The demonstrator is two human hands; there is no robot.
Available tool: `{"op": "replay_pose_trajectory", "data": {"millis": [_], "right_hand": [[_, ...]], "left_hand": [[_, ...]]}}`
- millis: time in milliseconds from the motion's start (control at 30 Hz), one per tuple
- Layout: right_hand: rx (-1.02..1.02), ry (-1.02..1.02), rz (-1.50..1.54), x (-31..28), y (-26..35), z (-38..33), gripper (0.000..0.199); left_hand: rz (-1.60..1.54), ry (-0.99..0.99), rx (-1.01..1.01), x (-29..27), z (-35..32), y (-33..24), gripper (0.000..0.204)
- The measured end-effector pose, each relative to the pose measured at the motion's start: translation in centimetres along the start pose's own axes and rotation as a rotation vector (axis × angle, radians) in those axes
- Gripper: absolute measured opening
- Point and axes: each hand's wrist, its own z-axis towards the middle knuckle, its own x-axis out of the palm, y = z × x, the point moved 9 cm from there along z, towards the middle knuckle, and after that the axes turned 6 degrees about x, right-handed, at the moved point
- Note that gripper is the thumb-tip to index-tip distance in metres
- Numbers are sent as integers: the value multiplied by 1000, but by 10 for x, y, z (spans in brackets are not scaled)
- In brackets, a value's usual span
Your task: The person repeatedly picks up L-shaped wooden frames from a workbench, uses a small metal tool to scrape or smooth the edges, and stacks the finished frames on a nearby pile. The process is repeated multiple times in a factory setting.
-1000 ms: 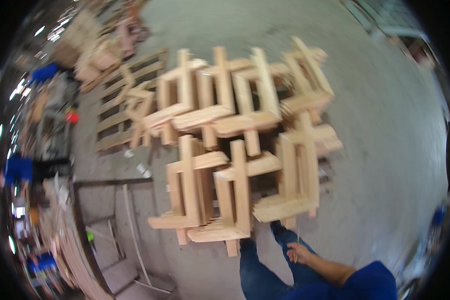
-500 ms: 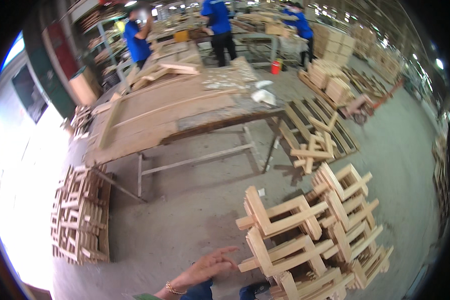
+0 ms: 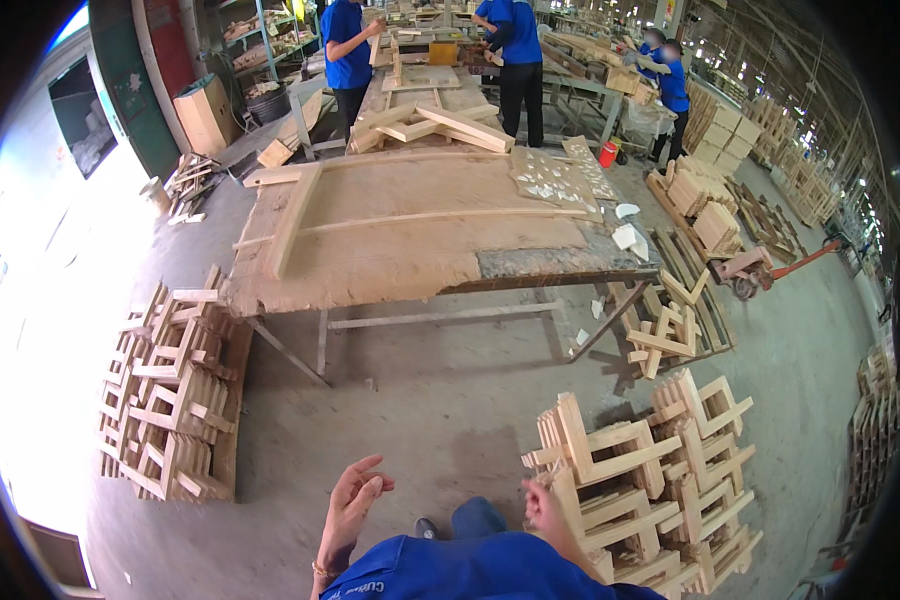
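My left hand [image 3: 355,497] is raised over the floor at the lower middle, fingers apart and lightly bent, holding nothing; a bracelet circles its wrist. My right hand [image 3: 543,508] is at the left side of a stack of wooden frame pieces [image 3: 620,455]. Its fingers are curled in and nothing shows in them; whether it touches the stack I cannot tell. The pieces are pale, angular joined parts, piled in two columns. Ahead stands a worktable [image 3: 400,255] with a worn board top. A wooden strip [image 3: 295,222] and a long thin batten [image 3: 440,217] lie on it.
Another stack of wooden frames [image 3: 175,400] stands left on a board. Loose frames lie on a pallet [image 3: 715,310] at right, near a pallet jack [image 3: 748,272]. Joined wooden parts [image 3: 435,127] lie at the table's far end. Co-workers in blue shirts [image 3: 515,40] stand beyond.
My view has turned right and lowered, showing my blue shirt. My left hand has drawn back from the right stack, fingers now upward. My right hand has come into view beside that stack.
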Motion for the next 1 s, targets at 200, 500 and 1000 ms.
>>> {"op": "replay_pose_trajectory", "data": {"millis": [200, 500, 1000], "right_hand": [[-254, 212, -63, 149, 229, 58, 31], [-463, 158, -286, 346, 614, 229, 59], [-287, 448, -419, 517, 737, 342, 41]], "left_hand": [[13, -96, 74, -42, 79, -6, 39], [-10, -238, 183, -15, 276, -61, 36], [-21, -547, 65, -19, 364, -68, 33]]}}
